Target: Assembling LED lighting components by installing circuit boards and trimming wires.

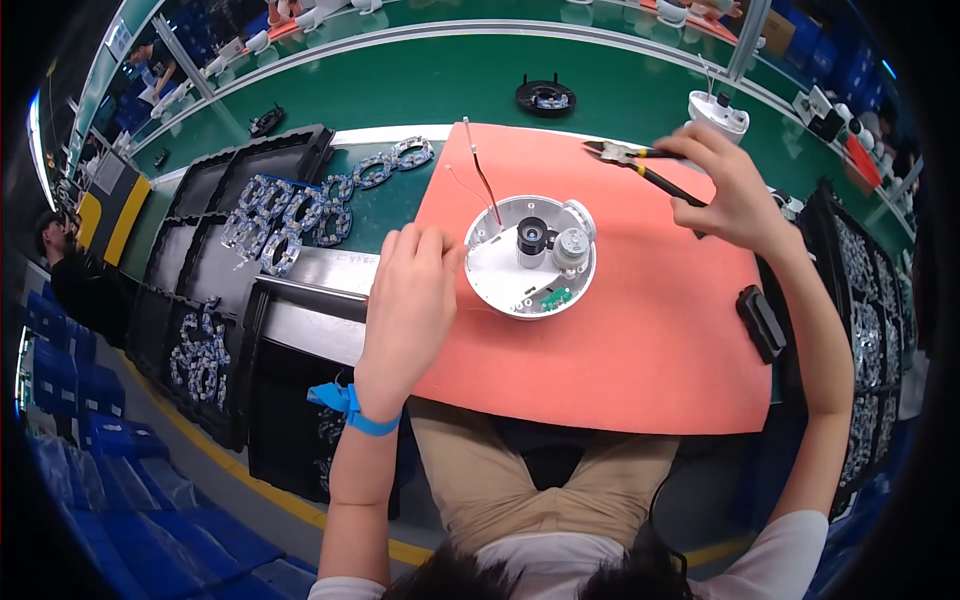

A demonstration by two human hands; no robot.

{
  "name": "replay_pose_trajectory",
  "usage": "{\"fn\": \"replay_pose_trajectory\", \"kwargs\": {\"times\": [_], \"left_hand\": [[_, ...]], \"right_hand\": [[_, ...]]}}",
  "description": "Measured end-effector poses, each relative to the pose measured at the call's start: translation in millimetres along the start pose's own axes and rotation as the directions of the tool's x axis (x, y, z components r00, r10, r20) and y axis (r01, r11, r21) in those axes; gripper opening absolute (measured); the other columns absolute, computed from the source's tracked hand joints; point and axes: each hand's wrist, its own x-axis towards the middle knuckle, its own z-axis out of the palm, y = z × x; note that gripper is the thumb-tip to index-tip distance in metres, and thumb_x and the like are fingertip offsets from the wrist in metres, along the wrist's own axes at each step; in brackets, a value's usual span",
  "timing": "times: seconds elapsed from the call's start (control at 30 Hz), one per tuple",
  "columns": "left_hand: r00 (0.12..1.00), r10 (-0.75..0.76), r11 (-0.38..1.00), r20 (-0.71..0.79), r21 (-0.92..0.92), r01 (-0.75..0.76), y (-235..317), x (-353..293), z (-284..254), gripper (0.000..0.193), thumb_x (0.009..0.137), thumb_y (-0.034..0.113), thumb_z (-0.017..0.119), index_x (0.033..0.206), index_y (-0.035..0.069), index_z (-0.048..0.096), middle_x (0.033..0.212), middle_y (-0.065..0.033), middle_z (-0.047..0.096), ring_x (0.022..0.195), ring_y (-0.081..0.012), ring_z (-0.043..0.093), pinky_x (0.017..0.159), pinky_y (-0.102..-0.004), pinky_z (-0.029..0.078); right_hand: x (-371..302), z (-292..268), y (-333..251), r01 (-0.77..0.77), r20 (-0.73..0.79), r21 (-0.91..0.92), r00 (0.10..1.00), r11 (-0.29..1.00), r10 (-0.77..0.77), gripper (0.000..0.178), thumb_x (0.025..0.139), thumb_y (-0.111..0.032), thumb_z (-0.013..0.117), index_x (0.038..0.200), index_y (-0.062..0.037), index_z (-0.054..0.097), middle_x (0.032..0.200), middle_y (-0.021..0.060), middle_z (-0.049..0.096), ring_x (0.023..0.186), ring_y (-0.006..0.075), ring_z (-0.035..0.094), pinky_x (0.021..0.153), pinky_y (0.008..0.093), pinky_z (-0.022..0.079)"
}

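Note:
A round white plastic housing point(500, 270) sits on the orange mat, its inside facing up. Within it are a black camera lens point(532, 236), a silvery round motor point(571, 248) and a small green connector board point(556, 299). Thin wires point(480, 170) stand up from its far left side. My left hand point(408, 300) is closed beside the housing's left rim, fingers curled together; whatever they pinch is hidden. Up and to the right, my right hand point(735, 190) grips wire cutters point(622, 156) with black and yellow handles, jaws pointing left, above the mat and apart from the housing.
The orange mat point(640, 350) carries a black oblong part point(762, 323) on its right. Black trays point(195, 250) at left hold several ring-shaped circuit boards point(262, 215); more trays point(860, 310) stand at right. On the green belt point(430, 80) lie a black round part point(546, 96) and another white housing point(718, 115).

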Motion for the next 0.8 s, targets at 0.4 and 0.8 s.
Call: {"fn": "replay_pose_trajectory", "kwargs": {"times": [0.4,0.8], "left_hand": [[0.998,-0.05,0.965,0.045,-0.257,0.06,-3.1,9.5,0.5,0.012,0.082,0.003,0.055,0.074,-0.004,0.05,0.066,-0.0102,0.048,0.056,-0.0171,0.048,0.051,-0.0287,0.038],[0.999,-0.054,0.957,0.005,-0.285,0.053,-3.6,17.0,1.9,0.008,0.077,0.0,0.058,0.074,-0.002,0.051,0.068,-0.0108,0.047,0.061,-0.0236,0.05,0.053,-0.0343,0.039]], "right_hand": [[60.8,8.1,-29.3,0.331,0.317,-0.011,0.896,0.943,-0.311,0.057,0.055,-0.007,0.071,0.11,-0.0046,0.054,0.107,0.0077,0.048,0.098,0.0278,0.047,0.083,0.0355,0.044],[69.4,19.1,-36.3,0.35,0.351,0.041,0.872,0.936,-0.342,0.054,0.054,-0.007,0.073,0.106,-0.0051,0.057,0.097,0.0076,0.049,0.089,0.0265,0.049,0.076,0.0353,0.044]]}}
